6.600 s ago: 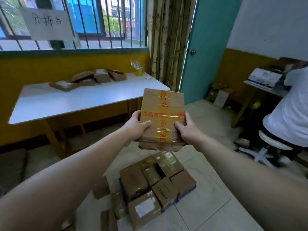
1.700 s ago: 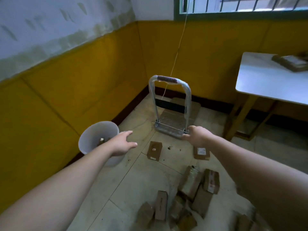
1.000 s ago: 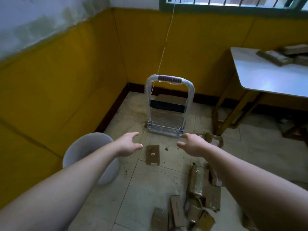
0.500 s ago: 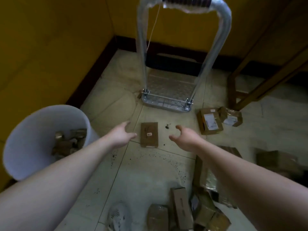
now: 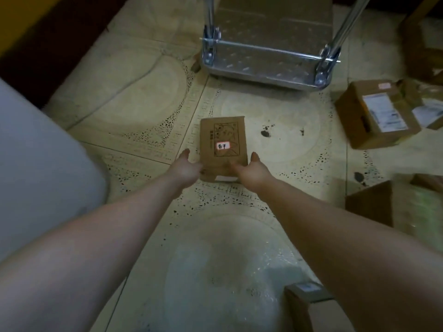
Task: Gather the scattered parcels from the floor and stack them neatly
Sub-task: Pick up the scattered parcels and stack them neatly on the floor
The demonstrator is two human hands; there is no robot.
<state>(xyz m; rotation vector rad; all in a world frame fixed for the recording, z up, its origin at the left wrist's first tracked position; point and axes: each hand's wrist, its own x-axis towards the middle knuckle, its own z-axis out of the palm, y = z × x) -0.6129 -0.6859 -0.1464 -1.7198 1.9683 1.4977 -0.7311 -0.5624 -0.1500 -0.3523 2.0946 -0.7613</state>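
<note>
A flat brown parcel (image 5: 223,140) with a small white sticker lies on the tiled floor in the middle of the view. My left hand (image 5: 185,167) and my right hand (image 5: 251,170) reach to its near end, one at each corner. Their fingers are spread and touch the near edge, thumbs raised beside it. The parcel lies flat on the tiles. Neither hand has closed round it.
A metal hand trolley (image 5: 263,65) stands just beyond the parcel. A white bucket (image 5: 36,164) fills the left edge. Labelled parcels (image 5: 376,116) lie at the right, a brown box (image 5: 374,204) lower right, and another parcel (image 5: 302,305) at the bottom.
I have bent down closer to the floor. Both hands moved forward from short of the flat parcel to its near corners and now touch it.
</note>
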